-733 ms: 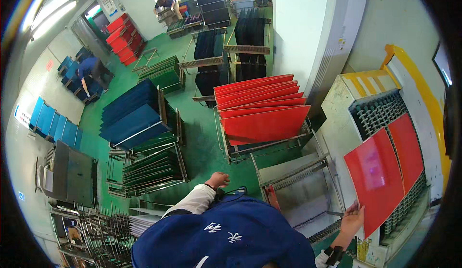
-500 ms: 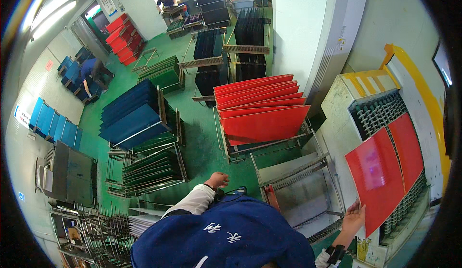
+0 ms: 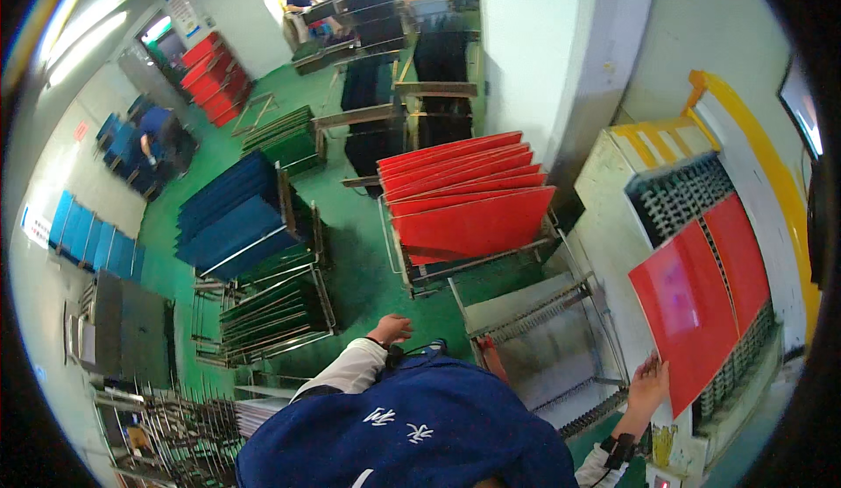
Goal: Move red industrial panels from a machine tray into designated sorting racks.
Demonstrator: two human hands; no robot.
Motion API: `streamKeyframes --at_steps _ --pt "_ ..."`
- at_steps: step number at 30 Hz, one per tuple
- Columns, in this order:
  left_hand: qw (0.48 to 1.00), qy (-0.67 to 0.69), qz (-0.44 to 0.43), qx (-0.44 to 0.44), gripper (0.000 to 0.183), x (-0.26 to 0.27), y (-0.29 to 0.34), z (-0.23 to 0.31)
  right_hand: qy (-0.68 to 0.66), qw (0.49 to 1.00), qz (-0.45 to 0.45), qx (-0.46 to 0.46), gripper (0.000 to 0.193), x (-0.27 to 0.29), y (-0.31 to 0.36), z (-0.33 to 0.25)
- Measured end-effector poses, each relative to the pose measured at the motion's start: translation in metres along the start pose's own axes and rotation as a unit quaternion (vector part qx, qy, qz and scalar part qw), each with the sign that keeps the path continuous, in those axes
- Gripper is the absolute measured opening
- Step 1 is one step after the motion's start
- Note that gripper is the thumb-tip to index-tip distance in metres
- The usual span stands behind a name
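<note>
Overhanging the left edge of the roller conveyor (image 3: 681,197), the nearer red panel (image 3: 688,313) was met near its lower corner by the right grip (image 3: 646,386); whether it was pinched could not be told. The left grip (image 3: 392,328) was left slack, nothing held. 1 farther panel (image 3: 738,260) was laid on the rollers; the nearer was judged not yet fully aboard. Its flat, thin, glossy face was marked by a pale reflection.

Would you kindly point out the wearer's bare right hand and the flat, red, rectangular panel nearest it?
Bare right hand (image 3: 646,386): head view, middle of the hand.
Flat, red, rectangular panel (image 3: 686,313): head view, middle of its upper face.
</note>
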State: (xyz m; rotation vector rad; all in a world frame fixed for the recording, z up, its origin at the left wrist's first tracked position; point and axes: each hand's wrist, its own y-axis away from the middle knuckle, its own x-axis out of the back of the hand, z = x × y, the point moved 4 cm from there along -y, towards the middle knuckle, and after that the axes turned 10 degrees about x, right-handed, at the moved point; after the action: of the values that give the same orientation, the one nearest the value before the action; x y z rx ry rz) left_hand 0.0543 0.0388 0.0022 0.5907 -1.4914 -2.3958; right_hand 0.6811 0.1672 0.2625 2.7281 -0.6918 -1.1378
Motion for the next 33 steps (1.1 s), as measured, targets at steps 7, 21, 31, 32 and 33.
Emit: streamKeyframes --at_steps 7,21,31,32,33 --pt "0.998 -0.021 -0.049 -0.016 0.039 0.016 -0.002 -0.007 -0.007 0.997 0.079 0.019 0.025 -0.008 -0.014 0.001" --pt "0.792 -0.514 -0.102 -0.313 0.025 -0.007 0.015 0.015 -0.028 0.998 0.052 0.035 0.031 -0.012 -0.015 -0.010" --pt "0.872 -0.380 -0.085 -0.296 0.030 0.024 -0.017 0.001 -0.042 0.996 0.057 0.053 0.027 -0.008 -0.037 -0.005" --pt "0.852 -0.405 -0.088 -0.321 0.031 0.034 -0.025 -0.002 -0.050 0.996 0.063 0.050 0.027 -0.004 -0.041 -0.005" --pt "0.828 -0.432 -0.092 -0.345 0.031 0.042 -0.030 -0.001 -0.061 0.995 0.071 0.045 0.027 0.002 -0.044 -0.004"
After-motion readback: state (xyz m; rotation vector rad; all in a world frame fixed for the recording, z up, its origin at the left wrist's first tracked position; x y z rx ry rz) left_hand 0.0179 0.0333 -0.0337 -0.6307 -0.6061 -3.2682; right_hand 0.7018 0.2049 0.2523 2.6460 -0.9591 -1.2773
